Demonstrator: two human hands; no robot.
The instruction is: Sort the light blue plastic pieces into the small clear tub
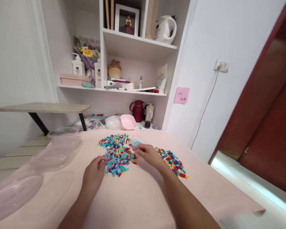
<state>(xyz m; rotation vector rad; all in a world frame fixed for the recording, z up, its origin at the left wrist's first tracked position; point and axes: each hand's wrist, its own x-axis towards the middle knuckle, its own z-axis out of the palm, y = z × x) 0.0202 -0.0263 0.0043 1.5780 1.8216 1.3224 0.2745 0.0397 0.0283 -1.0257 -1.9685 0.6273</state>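
A large heap of small plastic building bricks point(118, 155) in mixed colours, mostly light blue, lies on the pink-covered table. My left hand point(95, 170) is at the heap's left edge with its fingers curled together. Whatever may be in that pinch is too small to make out. Over the heap's right side is my right hand point(147, 154), thumb and fingers drawn together beside a clear plastic container point(143, 139) holding light blue bricks point(136, 143). Its fingertips partly hide what they touch. A second pile of mixed bricks point(173, 160) lies right of my right wrist.
Clear plastic trays point(59, 151) and a clear lid point(15, 194) line the left side of the pink tablecloth point(133, 203). Behind are a pink basin point(128, 122), a red jug point(137, 109) and a bottle of dark liquid point(148, 117). A wooden bench point(45, 107) stands at left.
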